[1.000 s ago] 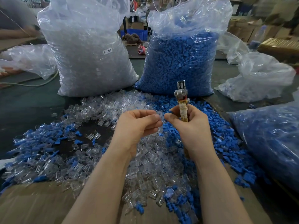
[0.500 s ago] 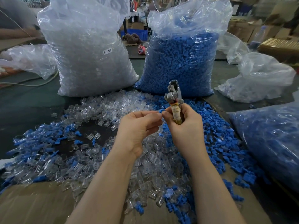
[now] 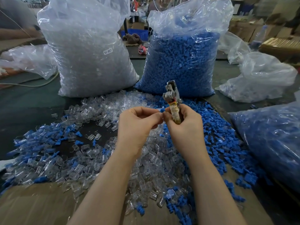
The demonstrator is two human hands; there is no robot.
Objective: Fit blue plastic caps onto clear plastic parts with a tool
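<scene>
Head view, looking down at both hands raised over the pile. At about twelve o'clock from the wrists, the left hand (image 3: pixel 139 120) has its fingers curled in, thumb and forefinger pinching a small clear plastic part with a small blue plastic cap (image 3: pixel 162 110) showing at the fingertips; the clear piece itself is mostly hidden by the fingers, so how far the cap is seated I cannot tell. Just to its right, touching at the fingertips, the right hand (image 3: pixel 185 124) wraps around the tape-wound handle of a metal plier-like tool (image 3: pixel 172 101), head pointing up toward twelve o'clock, jaws clear of the part. Holding the tool parked upright in the palm looks like a way to free the right thumb and forefinger to steady the cap while the left lines it up. My read: the cap is being started by hand, with the tool squeeze to follow.

Below, from six to nine o'clock, lies the loose heap of clear plastic parts (image 3: pixel 146 168); loose blue caps (image 3: pixel 215 143) spread toward three o'clock, both within easy reach. At eleven o'clock stands a big transparent bag of clear parts (image 3: pixel 90 54), at one o'clock a transparent bag of blue caps (image 3: pixel 181 62) — bulk supply, I'd guess.
</scene>
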